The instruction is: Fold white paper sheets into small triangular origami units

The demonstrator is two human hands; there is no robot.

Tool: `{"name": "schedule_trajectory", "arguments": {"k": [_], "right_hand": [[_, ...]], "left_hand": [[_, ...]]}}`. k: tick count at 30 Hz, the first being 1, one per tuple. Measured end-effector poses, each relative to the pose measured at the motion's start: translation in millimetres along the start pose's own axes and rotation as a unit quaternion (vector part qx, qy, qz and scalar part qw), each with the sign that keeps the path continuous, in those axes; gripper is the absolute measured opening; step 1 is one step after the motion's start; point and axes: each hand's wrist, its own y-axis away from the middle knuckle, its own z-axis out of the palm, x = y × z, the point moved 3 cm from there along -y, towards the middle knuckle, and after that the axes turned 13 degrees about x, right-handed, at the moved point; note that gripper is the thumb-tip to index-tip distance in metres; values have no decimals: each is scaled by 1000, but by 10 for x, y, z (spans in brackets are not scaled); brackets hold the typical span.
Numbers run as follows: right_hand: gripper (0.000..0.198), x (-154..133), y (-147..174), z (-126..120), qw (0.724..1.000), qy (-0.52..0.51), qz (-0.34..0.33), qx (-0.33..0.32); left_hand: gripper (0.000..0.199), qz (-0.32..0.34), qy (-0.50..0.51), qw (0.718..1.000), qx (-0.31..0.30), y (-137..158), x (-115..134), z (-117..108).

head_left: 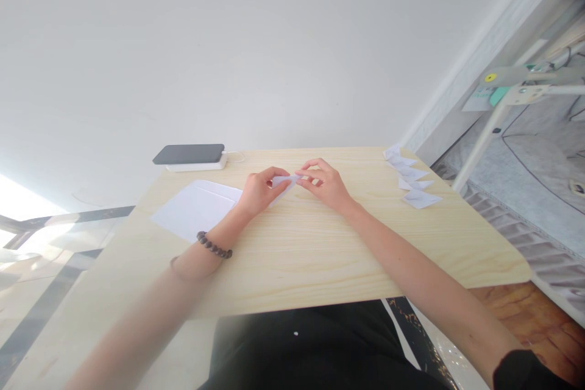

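Note:
A small folded piece of white paper (282,185) is held between my two hands above the middle of the table. My left hand (261,190), with a dark beaded bracelet (214,245) on its wrist, pinches the paper's left part between thumb and fingers. At the paper's right tip, my right hand (323,183) pinches with thumb and fingertips. Part of the paper is hidden behind the left fingers. Left of my left hand, flat white paper sheets (194,210) lie on the table, partly covered by that hand and forearm.
Several folded white paper pieces (421,198) stand in a row along the table's right side. At the back left, a phone (189,153) rests on a white block (196,167) with a cable. A wall rises behind the wooden table (320,268); a white metal frame (487,134) stands right.

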Motion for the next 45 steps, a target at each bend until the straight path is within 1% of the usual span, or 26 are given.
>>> {"name": "schedule_trajectory", "arguments": {"k": [4, 8, 14, 17, 19, 22, 25, 30, 33, 35, 38, 42, 45], "right_hand": [[23, 12, -3, -4, 1000, 1, -3, -7], [19, 20, -13, -24, 1000, -5, 4, -22], [22, 9, -13, -24, 998, -26, 19, -53], [22, 8, -10, -16, 998, -29, 20, -49], [22, 17, -10, -15, 998, -32, 28, -35], [22, 34, -13, -19, 998, -39, 46, -10], [21, 38, -17, -18, 998, -40, 52, -1], [17, 15, -17, -5, 999, -30, 43, -13], [15, -8, -12, 7, 999, -27, 33, -4], [15, -24, -5, 20, 999, -28, 27, 3], [15, -43, 7, 43, 999, -30, 22, 16], [15, -45, 20, 68, 999, -17, 14, 27], [14, -31, 28, 81, 1000, -13, 14, 23]], "left_hand": [[26, 21, 3, 1000, -5, 9, 35, -5], [24, 55, -1, 998, -31, 24, 64, -5], [19, 142, -55, 987, -48, 32, 77, -3], [19, 172, -74, 981, -43, 27, 72, -1], [19, 175, -71, 981, -37, 22, 65, -1], [21, 161, -57, 985, -31, 16, 54, -3], [22, 147, -47, 988, -25, 14, 53, -12], [22, 125, -53, 990, -30, 15, 57, -22], [24, 97, -66, 992, -37, 8, 32, -11], [24, 91, -84, 991, -50, 3, 13, 8], [18, 107, -91, 989, -49, -11, -7, 24], [17, 136, -108, 984, -36, -34, -30, 21], [14, 142, -120, 981, -47, -46, -48, 14]]}}
